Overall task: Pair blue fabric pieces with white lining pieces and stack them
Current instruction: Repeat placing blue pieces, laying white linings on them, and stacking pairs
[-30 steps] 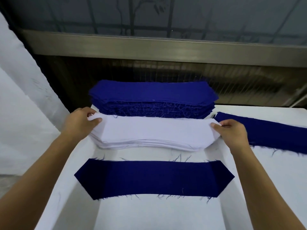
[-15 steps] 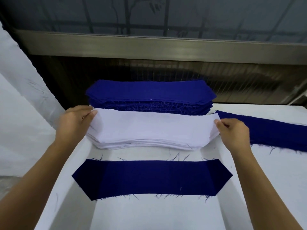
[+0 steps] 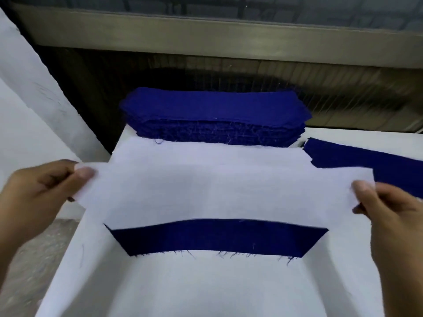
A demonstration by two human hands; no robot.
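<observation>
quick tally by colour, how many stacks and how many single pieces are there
blue stack: 1
white stack: 1
loose blue pieces, front and right: 2
held white piece: 1
total: 5

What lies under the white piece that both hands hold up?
A blue piece on the table; only its near strip shows. The white piece covers its far part and the front of the white stack.
</observation>
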